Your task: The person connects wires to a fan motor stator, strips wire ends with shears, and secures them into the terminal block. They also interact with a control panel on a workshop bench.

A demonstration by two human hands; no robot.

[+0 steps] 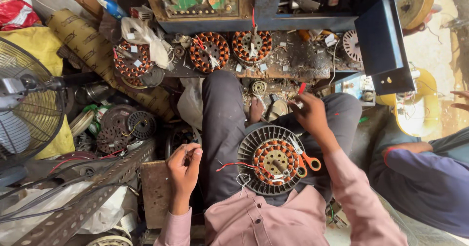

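L hand (184, 165) fingers pinched on thin wire, R hand (309, 113) fingers curled w/ red bit, stator (274, 159) on lap.

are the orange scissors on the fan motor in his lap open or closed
Closed, as far as shows: the orange-handled scissors lie flat on the fan motor, handle loops side by side, blades together pointing up toward the right hand.

Cramped repair workshop under bright daylight, strongest at the pale floor (432, 45) on the right. A worn, littered workbench (293, 63) runs across the top beneath a blue metal cabinet (383, 38). A wire-guarded fan (27, 104), perforated angle iron (93, 197) and yellow sacking (39, 43) crowd the left.
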